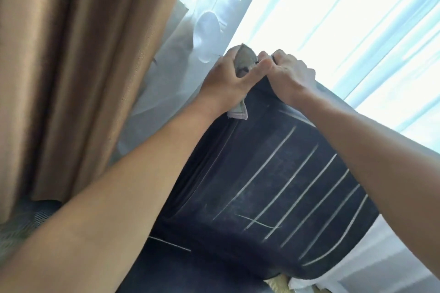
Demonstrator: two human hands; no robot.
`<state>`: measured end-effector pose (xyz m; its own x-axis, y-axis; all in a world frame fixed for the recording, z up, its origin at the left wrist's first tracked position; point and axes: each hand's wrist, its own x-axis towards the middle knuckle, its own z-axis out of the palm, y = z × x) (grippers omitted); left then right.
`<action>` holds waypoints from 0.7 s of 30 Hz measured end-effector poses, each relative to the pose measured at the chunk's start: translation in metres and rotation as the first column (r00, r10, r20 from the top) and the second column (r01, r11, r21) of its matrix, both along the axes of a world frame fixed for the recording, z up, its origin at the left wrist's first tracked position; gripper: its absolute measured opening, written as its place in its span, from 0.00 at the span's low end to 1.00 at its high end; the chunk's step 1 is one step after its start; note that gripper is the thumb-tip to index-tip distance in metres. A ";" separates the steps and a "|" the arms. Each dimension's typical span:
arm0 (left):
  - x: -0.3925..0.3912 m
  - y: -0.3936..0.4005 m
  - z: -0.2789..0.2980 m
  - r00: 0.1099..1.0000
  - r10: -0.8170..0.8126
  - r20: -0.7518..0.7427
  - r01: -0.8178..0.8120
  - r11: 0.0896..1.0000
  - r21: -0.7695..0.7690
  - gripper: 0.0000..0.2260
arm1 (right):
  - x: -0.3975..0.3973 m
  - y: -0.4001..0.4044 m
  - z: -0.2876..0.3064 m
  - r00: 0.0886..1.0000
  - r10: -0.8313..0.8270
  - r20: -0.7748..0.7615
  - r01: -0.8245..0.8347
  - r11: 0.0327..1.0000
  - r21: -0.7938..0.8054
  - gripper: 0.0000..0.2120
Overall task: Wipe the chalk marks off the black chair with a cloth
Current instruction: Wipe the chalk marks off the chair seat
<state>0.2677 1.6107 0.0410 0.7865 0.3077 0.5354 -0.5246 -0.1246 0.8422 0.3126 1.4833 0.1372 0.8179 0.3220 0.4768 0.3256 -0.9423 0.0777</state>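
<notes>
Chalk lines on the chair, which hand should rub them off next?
The left hand, probably. It already grips the cloth at the top of the black chair, just above the chalk marks. The right hand only grips the chair's top edge.

Cloth [245, 59] mostly hidden under left hand [228, 81]; chair [273, 173] cut off at btm edge, top rim partly covered.

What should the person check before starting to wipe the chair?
1. Cloth in the left hand: ok, gripped.
2. Right hand steadying the chair at its top edge: ok.
3. Chalk marks in plain sight: ok, many lines remain on the backrest.
4. Cloth touching the marks: not ok, it is up at the top edge.
5. Cloth clean enough: cannot tell.
6. White curtain away from the chair: cannot tell.
</notes>
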 end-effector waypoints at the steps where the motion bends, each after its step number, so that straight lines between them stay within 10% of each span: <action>1: 0.004 -0.001 -0.002 0.999 0.032 0.005 -0.032 0.999 0.007 0.27 | 0.002 0.000 -0.002 1.000 0.009 0.013 -0.009 1.000 0.008 0.25; 12: 0.002 -0.007 -0.083 0.997 0.075 0.020 -0.073 0.991 -0.111 0.22 | 0.002 0.002 -0.008 0.996 -0.021 0.084 0.023 1.000 -0.017 0.23; 21: -0.037 -0.011 -0.258 0.962 0.108 -0.250 -0.158 0.969 -0.189 0.31 | 0.014 0.006 -0.012 0.996 0.007 0.091 -0.010 0.999 0.031 0.31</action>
